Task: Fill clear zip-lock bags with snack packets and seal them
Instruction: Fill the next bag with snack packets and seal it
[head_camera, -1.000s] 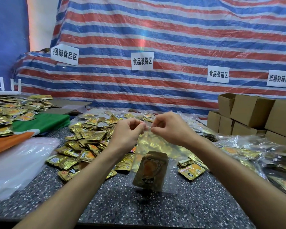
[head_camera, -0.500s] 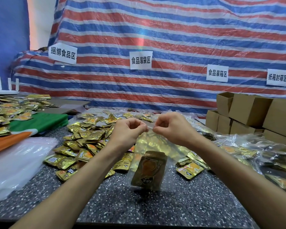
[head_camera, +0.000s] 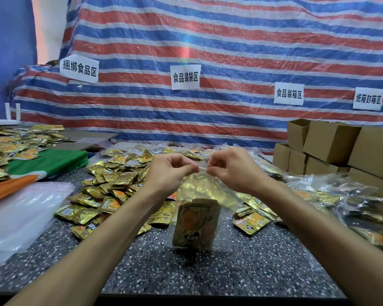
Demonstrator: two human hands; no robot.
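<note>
Tarp (head_camera: pixel 230 40), striped, hangs well behind the bag and fills the background. Table (head_camera: pixel 230 272), dark speckled, lies under the bag. Boxes (head_camera: pixel 332 140), cardboard and stacked, stand right of the bag and well apart from it. Filled bags (head_camera: pixel 341 195) are heaped right of the bag, nearer than the boxes. Sheets (head_camera: pixel 20 217) of white plastic are stacked far left of the bag. Pile (head_camera: pixel 111 180) of loose gold packets spreads left of and behind the bag.

Bag (head_camera: pixel 197 186): clear, held up by its top edge over the table. Can't tell whether its bottom touches the table.

Left hand (head_camera: pixel 168 171) and right hand (head_camera: pixel 232 171) are at the bag's top, fingers curled in. Each pinches the zip strip (head_camera: pixel 202 167) between thumb and fingertips. Left fingertips (head_camera: pixel 194 167) and right fingertips (head_camera: pixel 210 171) sit close together, with a short bare stretch of strip between them.

Packets (head_camera: pixel 195 224), gold, stand upright low in the bag. More than one, count unclear.

Change over the last second: very little. Same pinch, same height, and the gap between the hands is slightly wider. Packets haven't shifted.

Reading: filling of this bag is done and sealing is under way near mid-strip. Strip ends probably not yet pressed
</note>
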